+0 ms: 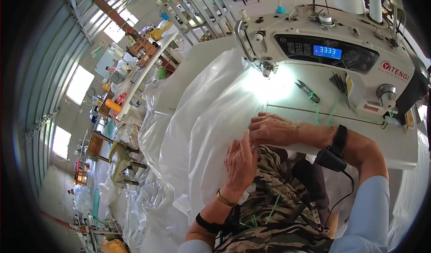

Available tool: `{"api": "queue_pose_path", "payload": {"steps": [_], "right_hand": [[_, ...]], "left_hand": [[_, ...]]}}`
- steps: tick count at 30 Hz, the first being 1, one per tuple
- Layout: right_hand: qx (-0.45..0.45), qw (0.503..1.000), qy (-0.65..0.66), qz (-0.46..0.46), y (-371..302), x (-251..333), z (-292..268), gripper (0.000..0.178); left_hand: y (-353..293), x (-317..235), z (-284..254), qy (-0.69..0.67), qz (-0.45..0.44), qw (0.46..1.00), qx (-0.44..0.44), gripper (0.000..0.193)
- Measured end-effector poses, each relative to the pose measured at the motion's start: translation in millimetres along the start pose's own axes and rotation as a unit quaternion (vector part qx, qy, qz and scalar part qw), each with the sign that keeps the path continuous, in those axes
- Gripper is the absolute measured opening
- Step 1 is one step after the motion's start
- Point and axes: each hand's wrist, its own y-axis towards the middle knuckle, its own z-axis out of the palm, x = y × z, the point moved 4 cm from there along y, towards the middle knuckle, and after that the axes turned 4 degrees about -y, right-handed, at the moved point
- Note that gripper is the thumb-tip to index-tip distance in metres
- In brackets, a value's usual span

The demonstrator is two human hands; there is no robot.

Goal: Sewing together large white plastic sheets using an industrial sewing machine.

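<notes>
A large sheet of whitish, translucent plastic (197,122) lies in long folds over the sewing machine table and hangs down on the left. My right hand (274,129) is closed at the sheet's edge, just in front of the lit needle area, its fingertips partly hidden. Close below it, my left hand (240,163) also grips the sheet's edge, its index finger reaching up to the right hand. The sewing machine (323,46) stands beyond both hands, its lamp glaring white around the needle, so the presser foot is hard to make out.
Thread snips (308,91) with green thread lie on the table right of the needle, near several thin dark tools (339,83). Thread cones (375,3) stand behind the machine. To the left are a cluttered workbench (148,73), a stool (119,163) and heaped clear plastic (148,208).
</notes>
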Motion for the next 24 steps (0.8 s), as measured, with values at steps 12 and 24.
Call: {"api": "queue_pose_path", "payload": {"steps": [12,24], "right_hand": [[-0.026,0.999,0.003,0.023,-0.3,-12.9,10.9,0.022],[-0.023,0.996,-0.007,0.081,1.7,-50.4,-9.7,0.027]], "left_hand": [[-5.8,10.2,2.3,-0.069,-0.081,0.994,0.036,0.036],[-1.3,20.1,6.7,-0.07,0.025,0.997,-0.02,0.029]]}}
